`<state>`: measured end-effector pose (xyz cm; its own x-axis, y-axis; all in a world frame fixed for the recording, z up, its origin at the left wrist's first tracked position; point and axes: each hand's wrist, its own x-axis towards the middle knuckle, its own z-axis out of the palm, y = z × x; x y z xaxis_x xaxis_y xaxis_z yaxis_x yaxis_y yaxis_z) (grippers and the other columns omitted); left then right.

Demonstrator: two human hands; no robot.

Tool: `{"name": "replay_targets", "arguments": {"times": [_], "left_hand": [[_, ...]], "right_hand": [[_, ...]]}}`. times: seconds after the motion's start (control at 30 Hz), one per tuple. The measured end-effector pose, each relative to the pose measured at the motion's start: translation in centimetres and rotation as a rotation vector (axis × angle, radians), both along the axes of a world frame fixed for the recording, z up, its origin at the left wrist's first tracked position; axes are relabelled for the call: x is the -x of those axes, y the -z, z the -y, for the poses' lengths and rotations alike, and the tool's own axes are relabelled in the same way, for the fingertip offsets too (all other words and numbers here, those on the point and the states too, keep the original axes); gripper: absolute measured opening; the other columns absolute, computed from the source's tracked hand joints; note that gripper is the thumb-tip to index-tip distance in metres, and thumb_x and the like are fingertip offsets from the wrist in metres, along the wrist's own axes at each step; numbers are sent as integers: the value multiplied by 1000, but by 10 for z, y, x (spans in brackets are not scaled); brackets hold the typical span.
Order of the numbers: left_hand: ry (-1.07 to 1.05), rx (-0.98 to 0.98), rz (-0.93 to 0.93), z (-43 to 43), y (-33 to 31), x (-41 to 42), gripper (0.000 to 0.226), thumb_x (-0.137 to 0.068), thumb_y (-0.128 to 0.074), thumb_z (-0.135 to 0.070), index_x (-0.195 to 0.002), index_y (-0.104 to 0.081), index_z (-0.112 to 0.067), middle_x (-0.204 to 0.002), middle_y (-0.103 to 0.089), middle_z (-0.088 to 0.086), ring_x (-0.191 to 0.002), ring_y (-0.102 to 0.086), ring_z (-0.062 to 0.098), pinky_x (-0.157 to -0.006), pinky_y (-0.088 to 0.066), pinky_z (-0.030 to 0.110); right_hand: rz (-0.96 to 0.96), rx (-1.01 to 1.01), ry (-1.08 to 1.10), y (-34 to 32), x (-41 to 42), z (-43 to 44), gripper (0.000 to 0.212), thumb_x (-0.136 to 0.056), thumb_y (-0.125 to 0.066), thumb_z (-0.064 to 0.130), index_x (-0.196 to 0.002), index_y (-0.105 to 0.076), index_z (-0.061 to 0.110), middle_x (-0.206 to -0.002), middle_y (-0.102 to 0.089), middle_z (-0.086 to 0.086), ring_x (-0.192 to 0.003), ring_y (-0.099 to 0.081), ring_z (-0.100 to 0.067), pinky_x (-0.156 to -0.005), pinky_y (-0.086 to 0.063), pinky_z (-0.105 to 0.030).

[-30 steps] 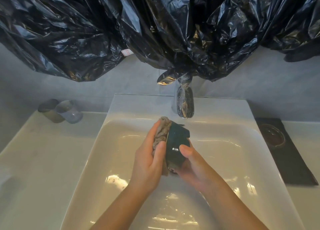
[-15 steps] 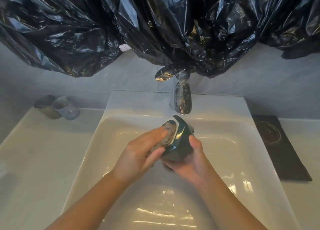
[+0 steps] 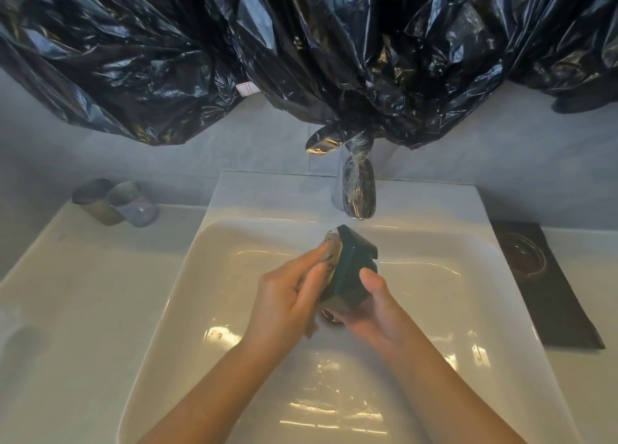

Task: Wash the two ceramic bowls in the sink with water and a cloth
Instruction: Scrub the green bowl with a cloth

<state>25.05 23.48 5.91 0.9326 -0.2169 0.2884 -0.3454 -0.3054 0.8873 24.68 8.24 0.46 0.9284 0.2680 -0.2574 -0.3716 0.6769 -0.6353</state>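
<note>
Scrubbing step. Frame centre, over sink [image 3: 234,276]: right hand [image 3: 378,313] fingers grip tilted green bowl [image 3: 351,276]; left hand [image 3: 284,303] fingers pinch cloth [image 3: 332,248] against its inside. Next likely needs bowl turned, rinse under tap [image 3: 357,193].

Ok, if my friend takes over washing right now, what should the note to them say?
Left hand holds the cloth and presses it inside the green bowl.
Right hand grips that bowl, tipped sideways over the sink, below the tap. No water stream shows.
Done: nothing finished; this bowl is mid-wipe.
Left: finish and rinse it, then wash the second bowl, maybe the dark round dish on the black mat at the right; too dim to tell.
</note>
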Motion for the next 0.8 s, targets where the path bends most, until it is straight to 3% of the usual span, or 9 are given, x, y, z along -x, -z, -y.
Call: {"name": "replay_targets", "arguments": {"times": [0.07,0.17,0.23,0.33,0.4,0.5,0.6,0.7,0.8], "left_hand": [[72,-93,99,-11,-1,1,34,-97,-46,-24,-126,-63,-21,-84,-66,-27,-60,-60,-9,-56,-47,7],[183,-283,283,-31,-4,-5,33,-94,-50,-18,-121,-64,-6,-109,-64,-14,-91,-55,-19,-78,-42,1],[236,-394,388,-48,-4,-11,31,-94,-52,-19,-118,-66,-4,-115,-67,-4,-105,-58,-5,-89,-46,11],[223,-565,435,-75,-8,-10,30,-93,-54,-27,-112,-69,-10,-109,-70,-1,-99,-63,9,-85,-52,23],[134,-576,408,-96,-15,-7,29,-93,-53,-30,-109,-69,-13,-102,-70,-3,-91,-62,7,-81,-52,22],[-170,-499,346,-134,-25,-9,23,-93,-54,-28,-110,-65,-17,-99,-61,-9,-87,-58,7,-78,-47,19],[-440,-575,176,-182,-10,-23,25,-92,-61,-20,-117,-63,-14,-106,-58,-1,-96,-56,18,-86,-46,29],[-499,-750,-99,-216,24,-36,33,-91,-62,-22,-121,-59,-10,-110,-53,13,-98,-56,33,-87,-46,42],[-412,-876,-238,-222,56,-32,34,-89,-64,-26,-119,-61,-10,-111,-52,16,-100,-53,37,-86,-46,45]], "right_hand": [[-34,-26,3,1,0,0,105,-61,-89,45,-145,-38,7,-130,-53,-23,-121,-45,-40,-112,-27,-60],[9,-102,-30,-5,-1,-4,101,-66,-86,44,-145,-38,5,-131,-52,-22,-123,-43,-40,-109,-30,-54],[43,-151,-83,-9,-1,-9,97,-69,-84,41,-146,-37,6,-134,-51,-21,-123,-45,-37,-107,-35,-52],[27,-160,-176,-13,2,-19,90,-66,-87,38,-141,-47,9,-134,-52,-20,-120,-51,-35,-103,-41,-53],[-16,-105,-234,-18,5,-27,82,-59,-92,37,-130,-61,12,-125,-61,-17,-112,-61,-32,-95,-51,-50],[6,95,-288,-29,3,-38,94,-59,-89,35,-140,-47,13,-118,-64,-13,-105,-65,-29,-89,-55,-49],[-5,328,-256,-43,-2,-51,90,-60,-81,29,-141,-42,26,-122,-63,-14,-109,-64,-33,-100,-49,-53],[-11,511,-218,-54,-6,-64,91,-55,-83,33,-137,-41,40,-128,-60,-13,-116,-63,-33,-103,-49,-50],[80,757,-205,-61,-6,-72,81,-61,-83,33,-127,-40,50,-128,-58,-1,-118,-60,-23,-93,-54,-35]]}}
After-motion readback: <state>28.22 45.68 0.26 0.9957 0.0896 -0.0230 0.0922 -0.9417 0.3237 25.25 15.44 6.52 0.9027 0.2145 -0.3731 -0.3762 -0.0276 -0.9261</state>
